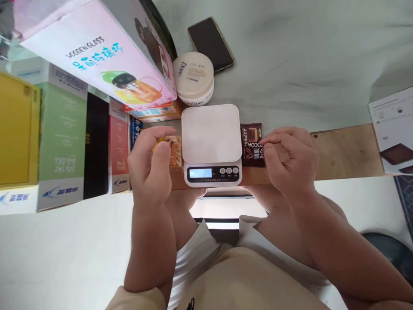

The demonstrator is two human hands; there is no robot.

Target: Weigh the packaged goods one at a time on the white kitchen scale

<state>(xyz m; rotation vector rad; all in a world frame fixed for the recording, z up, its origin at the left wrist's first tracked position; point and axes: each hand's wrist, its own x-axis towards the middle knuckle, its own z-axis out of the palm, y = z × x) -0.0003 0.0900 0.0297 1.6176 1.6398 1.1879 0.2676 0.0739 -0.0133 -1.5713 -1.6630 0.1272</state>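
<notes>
A white kitchen scale (211, 137) lies in the middle at the table's front edge. Its platform carries nothing, and the lit display shows digits that look like 29. Left of it is a small snack packet (176, 151) with yellow and orange print. My left hand (150, 165) curls around this packet's left end, thumb over it, its grip partly hidden. Against the scale's right side is a dark brown cocoa snack packet (252, 144). My right hand (288, 155) is closed, with thumb and fingertips pinched at that packet's right edge.
A tall pink glass-cup box (106, 56) and several upright cartons, one green (63, 133), crowd the left. Behind the scale stand a Dove jar (193, 75) and a phone (211, 43). A white printed box (393, 129) is at far right. The wooden table edge (348, 150) runs in front.
</notes>
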